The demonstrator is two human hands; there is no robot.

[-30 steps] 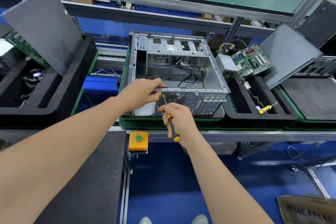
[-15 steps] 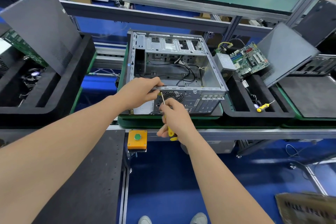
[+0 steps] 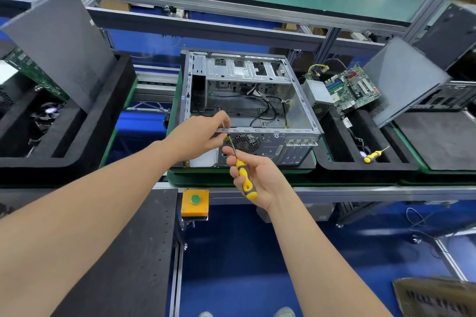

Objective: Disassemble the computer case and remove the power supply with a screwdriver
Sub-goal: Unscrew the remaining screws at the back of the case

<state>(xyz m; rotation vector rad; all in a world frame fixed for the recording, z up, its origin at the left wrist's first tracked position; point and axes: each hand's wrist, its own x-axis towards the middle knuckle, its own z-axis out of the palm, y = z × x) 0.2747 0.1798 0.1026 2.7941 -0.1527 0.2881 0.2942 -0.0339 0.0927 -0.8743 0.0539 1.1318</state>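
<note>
Fingers (image 3: 232,172) of the right hand (image 3: 262,177) curl around the yellow screwdriver (image 3: 246,185), tip at the near face of the computer case (image 3: 247,69) at frame centre; the left hand (image 3: 198,136) grips its top rail.

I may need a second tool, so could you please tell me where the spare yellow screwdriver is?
In the head view, the spare screwdriver lies in the black foam tray just right of the computer case, nearer than the green motherboard.

Open computer case (image 3: 296,103) lies sideways; yellow screwdriver (image 3: 241,166) points at its rear.
</note>
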